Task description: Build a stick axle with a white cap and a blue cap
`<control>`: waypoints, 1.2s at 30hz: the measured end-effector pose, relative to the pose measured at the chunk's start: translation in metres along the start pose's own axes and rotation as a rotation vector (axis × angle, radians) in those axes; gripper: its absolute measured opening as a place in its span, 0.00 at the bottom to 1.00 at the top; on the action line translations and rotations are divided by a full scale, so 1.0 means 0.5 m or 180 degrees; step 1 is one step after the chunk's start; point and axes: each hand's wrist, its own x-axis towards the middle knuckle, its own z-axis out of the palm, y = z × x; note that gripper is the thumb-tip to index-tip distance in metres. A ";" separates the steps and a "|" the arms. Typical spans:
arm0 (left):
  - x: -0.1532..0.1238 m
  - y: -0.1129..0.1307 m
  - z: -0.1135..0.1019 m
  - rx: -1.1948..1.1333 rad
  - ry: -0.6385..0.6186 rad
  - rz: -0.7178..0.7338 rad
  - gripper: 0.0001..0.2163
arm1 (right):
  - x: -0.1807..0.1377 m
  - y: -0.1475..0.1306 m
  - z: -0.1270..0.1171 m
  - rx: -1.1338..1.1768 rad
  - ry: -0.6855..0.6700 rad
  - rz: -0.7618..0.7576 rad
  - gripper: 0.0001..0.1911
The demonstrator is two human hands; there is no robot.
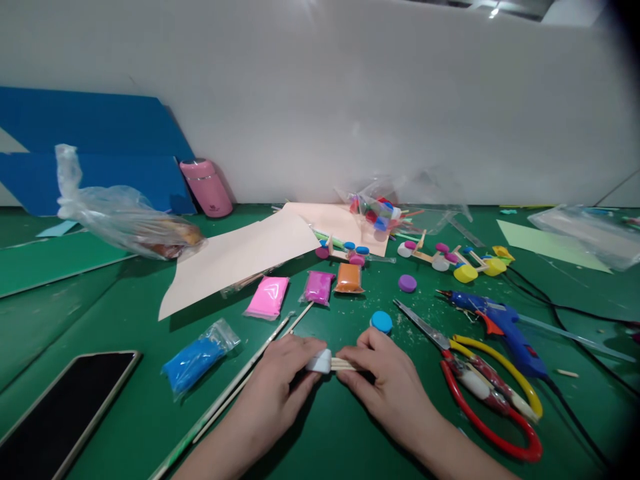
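We see both hands low at the middle of the bench, close to its near edge. The left hand has its thumb and fingers closed round a white cap, which rests on or just above the green top; we cannot tell which. The right hand pinches a short bundle of sticks between thumb and forefinger, and the bundle's end touches the white cap. Whether it goes into the cap we cannot tell.

Just behind the right hand lies a blue cap, and farther back a purple cap. To the right, scissors with red and yellow handles lie open, blades pointing toward the bench's middle. Beside them a blue glue gun lies on its side, its cord running toward the right edge.

Left of the left hand, long skewers run slantwise toward the near edge. Beyond them lies a blue clay pack, and behind the hands a row of three: a pink pack, a magenta pack and an orange pack. A phone lies screen up at the near left corner.

Toward the far edge we see a pale paper sheet, a plastic bag at the left, a pink bottle against the wall, and stick-and-cap models at the right.
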 end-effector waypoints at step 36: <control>0.000 0.003 0.000 0.0044 0.0076 0.0003 0.11 | -0.001 -0.001 -0.003 0.0009 0.0047 -0.0036 0.08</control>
